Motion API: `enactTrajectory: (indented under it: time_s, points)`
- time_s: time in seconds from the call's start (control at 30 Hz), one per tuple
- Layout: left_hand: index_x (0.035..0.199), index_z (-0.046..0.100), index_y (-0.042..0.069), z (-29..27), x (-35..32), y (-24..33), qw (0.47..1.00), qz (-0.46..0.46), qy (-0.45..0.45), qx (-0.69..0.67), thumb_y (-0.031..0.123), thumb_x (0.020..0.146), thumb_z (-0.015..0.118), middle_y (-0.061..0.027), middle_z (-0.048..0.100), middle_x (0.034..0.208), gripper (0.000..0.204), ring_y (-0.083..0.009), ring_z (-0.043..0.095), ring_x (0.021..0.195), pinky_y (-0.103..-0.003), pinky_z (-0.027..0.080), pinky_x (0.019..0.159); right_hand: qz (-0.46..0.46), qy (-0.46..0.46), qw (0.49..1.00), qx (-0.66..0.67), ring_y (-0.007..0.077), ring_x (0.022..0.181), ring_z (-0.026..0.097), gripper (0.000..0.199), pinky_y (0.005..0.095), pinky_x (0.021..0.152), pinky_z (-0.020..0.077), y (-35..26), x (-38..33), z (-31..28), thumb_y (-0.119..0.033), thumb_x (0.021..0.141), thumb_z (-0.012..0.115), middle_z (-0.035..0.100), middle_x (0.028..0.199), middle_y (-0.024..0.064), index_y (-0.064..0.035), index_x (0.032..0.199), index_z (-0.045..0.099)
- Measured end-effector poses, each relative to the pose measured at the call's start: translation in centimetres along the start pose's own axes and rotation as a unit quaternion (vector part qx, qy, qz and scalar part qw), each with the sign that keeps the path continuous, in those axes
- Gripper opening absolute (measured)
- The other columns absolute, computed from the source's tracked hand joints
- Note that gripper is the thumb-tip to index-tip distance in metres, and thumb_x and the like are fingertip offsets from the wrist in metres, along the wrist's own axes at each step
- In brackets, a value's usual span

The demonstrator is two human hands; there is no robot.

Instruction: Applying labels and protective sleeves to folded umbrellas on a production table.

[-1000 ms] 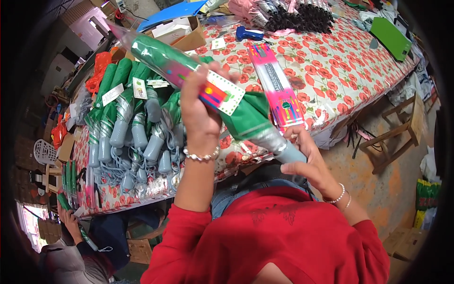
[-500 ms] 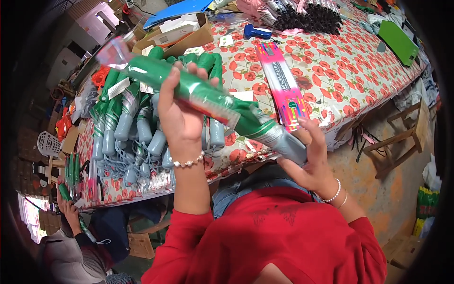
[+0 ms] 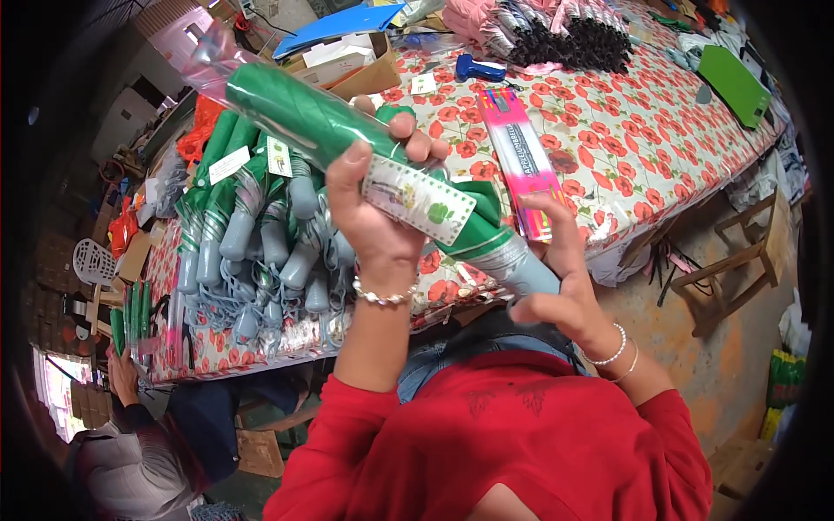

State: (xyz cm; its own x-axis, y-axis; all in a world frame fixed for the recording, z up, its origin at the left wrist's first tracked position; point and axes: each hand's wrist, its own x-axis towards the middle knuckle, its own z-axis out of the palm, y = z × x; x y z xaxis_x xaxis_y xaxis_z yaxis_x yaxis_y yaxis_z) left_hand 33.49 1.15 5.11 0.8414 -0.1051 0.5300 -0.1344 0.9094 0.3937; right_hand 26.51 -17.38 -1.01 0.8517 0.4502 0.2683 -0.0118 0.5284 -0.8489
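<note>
A folded green umbrella [image 3: 304, 117] with a grey handle [image 3: 519, 267] lies slantwise in front of me, its upper part in a clear plastic sleeve [image 3: 208, 65]. My left hand [image 3: 382, 187] is closed round its middle. Next to that palm a white tag [image 3: 419, 198] with a green print lies along the umbrella. My right hand [image 3: 569, 286] cups the end of the grey handle, thumb on the near side and fingers on the far side. Beyond the left hand, several similar green umbrellas [image 3: 221, 161] with grey handles and wrist cords are piled on the table.
A red-flowered cloth covers the table [image 3: 599, 165]. On it lie a pink and white package [image 3: 521, 161], a blue handheld device [image 3: 479, 68], an open cardboard box [image 3: 369, 74], pink umbrellas [image 3: 556, 35] and a green board [image 3: 734, 85]. A wooden stool [image 3: 738, 260] stands right; another person [image 3: 130, 469] works at left.
The umbrella has shifted slightly and turned, so its tag now faces up. My left hand has moved right and down. At left, the other person's hand has changed position.
</note>
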Motion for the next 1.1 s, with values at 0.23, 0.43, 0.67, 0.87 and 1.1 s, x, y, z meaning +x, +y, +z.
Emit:
enactTrajectory:
  time_s: [0.23, 0.43, 0.67, 0.87, 1.1]
  points:
    - [0.123, 0.042, 0.015, 0.5, -1.1, 1.0, 0.991, 0.038, 0.106, 0.073, 0.020, 0.083, 0.053, -0.0065, 0.055, 0.095, 0.042, -0.0158, 0.057, 0.075, -0.033, 0.052, 0.070, -0.139, -0.113, 0.901, -0.395, 0.0276, 0.099, 0.053, 0.078, 0.0385, 0.083, 0.0441, -1.0, 0.8, 0.1, -0.001, 0.064, 0.063, 0.040, 0.129, 0.0108, -0.0073, 0.134, 0.029]
    - [0.124, 0.040, 0.015, 0.3, -1.3, 0.8, 0.999, 0.023, 0.042, 0.010, 0.019, 0.083, 0.052, -0.0064, 0.055, 0.096, 0.043, -0.0157, 0.056, 0.074, -0.033, 0.052, 0.070, -0.138, 0.014, 0.960, -0.241, 0.0252, 0.094, 0.056, 0.060, 0.0383, 0.075, 0.0446, -4.0, 3.0, 1.6, -0.005, 0.076, 0.057, 0.053, 0.112, 0.0128, -0.0071, 0.132, 0.035]
    - [0.125, 0.040, 0.013, 0.1, -1.0, 1.2, 0.994, 0.087, 0.040, 0.051, 0.022, 0.081, 0.053, -0.0067, 0.054, 0.095, 0.046, -0.0163, 0.055, 0.072, -0.033, 0.051, 0.072, -0.084, -0.042, 0.829, -0.552, 0.0286, 0.087, 0.055, 0.049, 0.0357, 0.073, 0.0447, -3.0, 2.6, 4.3, -0.012, 0.086, 0.056, 0.048, 0.119, 0.0154, -0.0048, 0.130, 0.037]
    - [0.127, 0.040, 0.010, -0.8, -0.5, 2.5, 0.995, 0.084, -0.061, 0.000, 0.024, 0.080, 0.054, -0.0078, 0.053, 0.095, 0.051, -0.0170, 0.054, 0.072, -0.034, 0.049, 0.074, -0.273, -0.005, 0.826, -0.493, 0.0301, 0.070, 0.055, 0.047, 0.0364, 0.059, 0.0449, 0.1, 2.9, 3.6, -0.012, 0.088, 0.054, 0.050, 0.109, 0.0165, -0.0061, 0.132, 0.036]
    - [0.126, 0.036, 0.006, -1.0, -0.9, 2.5, 0.990, 0.117, -0.052, 0.051, 0.021, 0.079, 0.057, -0.0073, 0.047, 0.096, 0.053, -0.0164, 0.050, 0.077, -0.034, 0.045, 0.078, -0.183, -0.005, 0.815, -0.549, 0.0316, 0.072, 0.054, 0.045, 0.0397, 0.059, 0.0447, -0.1, 2.0, 3.7, -0.015, 0.090, 0.052, 0.048, 0.106, 0.0174, -0.0055, 0.132, 0.036]
